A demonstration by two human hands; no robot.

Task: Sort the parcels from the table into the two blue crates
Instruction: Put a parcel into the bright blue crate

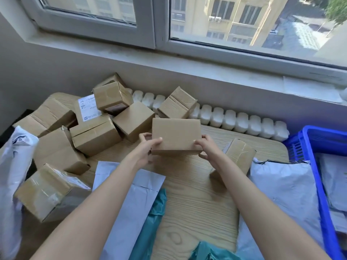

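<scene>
Above the table's middle, left hand and right hand pinched a cardboard box by its ends | step: sorting one parcel | next: likely carry right to the blue crate.

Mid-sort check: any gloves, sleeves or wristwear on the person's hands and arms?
None shows. The left hand and right hand are ungloved and ringless; neither wrist carries a watch or band, and both forearms are bare down to the frame's edge.

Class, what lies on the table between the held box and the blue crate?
In the head view, a small taped box and a white mailer lie between the held box and the blue crate.
</scene>
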